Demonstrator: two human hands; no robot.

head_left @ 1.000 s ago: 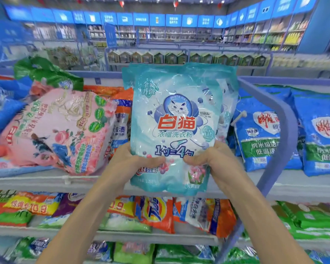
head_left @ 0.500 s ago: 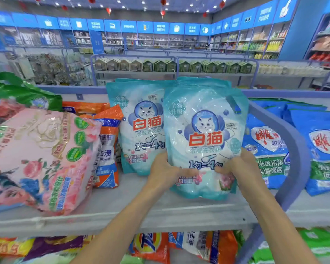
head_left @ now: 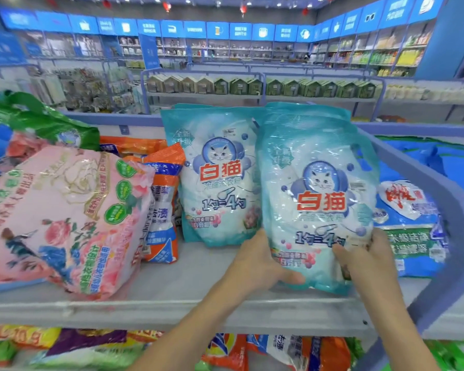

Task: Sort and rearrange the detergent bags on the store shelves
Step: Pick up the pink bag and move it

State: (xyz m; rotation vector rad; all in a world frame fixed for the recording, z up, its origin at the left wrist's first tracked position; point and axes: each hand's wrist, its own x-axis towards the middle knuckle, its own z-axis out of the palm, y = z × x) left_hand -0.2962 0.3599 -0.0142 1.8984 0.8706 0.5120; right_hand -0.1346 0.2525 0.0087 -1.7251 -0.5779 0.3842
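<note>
Both hands clamp the lower part of a teal cat-logo detergent bag (head_left: 316,199): the left hand (head_left: 260,266) wraps the bottom left corner with its thumb across the front, and the right hand (head_left: 364,261) pinches the lower right edge, so each grip is closed on the bag. Half a second ago the bag was tilted and closer to the second teal bag (head_left: 217,178); now it stands more upright, its base at or just above the grey shelf (head_left: 172,285), though I cannot tell whether it fully rests there. A second ago it was lifted in front of the camera, hiding the stock behind it, so it has since been brought down and to the right. It now sits just beside its twin, overlapping that bag's right edge, with the blue shelf divider (head_left: 439,188) to its right and blue bags (head_left: 413,231) beyond. To the left lie an orange bag (head_left: 161,210) and a large pink floral bag (head_left: 65,218), leaning and untidy. By my judgement this pairing is nearly finished, and the left-hand clutter is yet to be sorted
</note>
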